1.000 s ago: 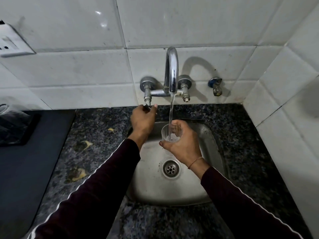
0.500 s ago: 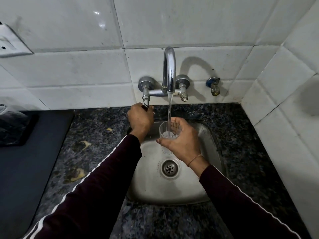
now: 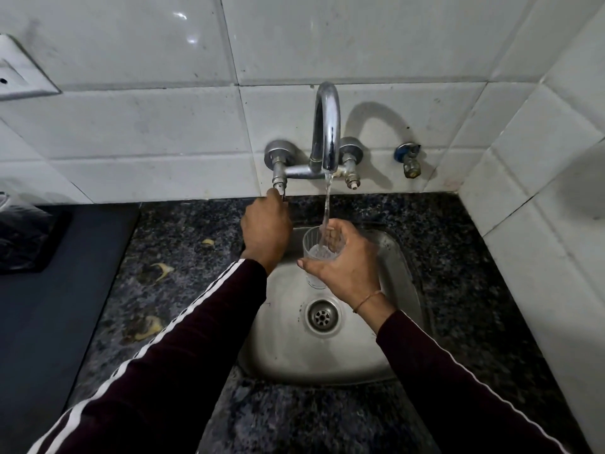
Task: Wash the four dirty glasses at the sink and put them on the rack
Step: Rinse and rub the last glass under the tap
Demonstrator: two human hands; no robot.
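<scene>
The left hand [image 3: 266, 229] has its fingers curled on the left tap handle [image 3: 279, 188] of the chrome wall tap [image 3: 325, 132]. The right hand [image 3: 348, 267] clamps one clear ribbed drinking glass [image 3: 319, 253] under the running stream, over the steel sink [image 3: 288, 355]. Rinsing seems barely begun; no other glasses or rack show. Peel scraps [image 3: 162, 269] litter the speckled granite bench [image 3: 458, 257] left of the sink, below white wall tiles [image 3: 131, 126].

Dim light from above left; glare is seen on the tiles [image 3: 183, 24] and tap [image 3: 327, 126]; the tap's shadow is cast right; edges are bowed; focus is sharp.
</scene>
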